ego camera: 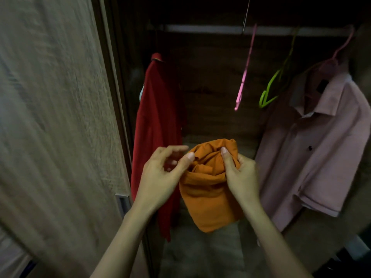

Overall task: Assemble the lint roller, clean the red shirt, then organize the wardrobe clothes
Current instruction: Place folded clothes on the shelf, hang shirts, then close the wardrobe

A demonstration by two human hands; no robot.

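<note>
Orange cloth, a bunched garment [208, 189], hangs in front of the open wardrobe, held up between both hands at about the middle of the view. The right hand [240, 173] grips its upper right side, thumb pressed into the folds near the top and the other fingers wrapped behind the fabric. The left hand [162, 173] sits at the upper left edge, thumb tip touching the cloth while the remaining fingers curl loosely and apart; whether they actually pinch any fabric cannot be told. The lower part of the garment droops free below the hands. Behind and to the left, the red shirt [158, 137] hangs at the wardrobe's left side, just beside the pale wood-grain door [56, 117], its hem falling lower than the orange bundle. Across the top runs a light rail [200, 29]. From it dangle an empty pink hanger [244, 77] and, near it to the right, an empty green hanger [271, 91]. Further right a pink shirt [317, 147] hangs on its own pink hanger, collar open, dark buttons showing down the front. The wardrobe's interior is dim, and the picture is a little blurred at the door.
</note>
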